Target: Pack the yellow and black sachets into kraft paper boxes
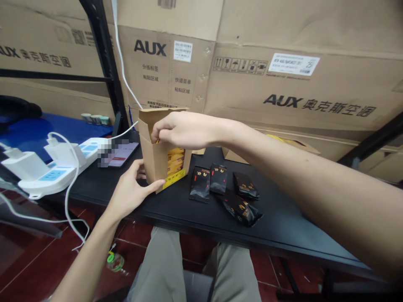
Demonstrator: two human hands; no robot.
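Observation:
A brown paperboard box (153, 161) stands upright on the black table, its top open. Through a cut-out window in its side, stacked yellow packets (175, 161) show. My left hand (132, 184) grips the box low down, with the thumb on the front edge and the fingers around the back. My right hand (176, 128) dips into the open top with its fingers curled; a speck of yellow shows by the fingertips, but what they hold is hidden. To the right of the box lie several black sachets (200, 183) with gold lettering, some overlapping.
A white power strip (56, 174) with plugs and cables sits at the left, beside a phone (121, 154). Behind my right forearm is another brown box (234, 156). Large cartons (176, 79) wall off the back. A bottle (116, 262) is on the floor.

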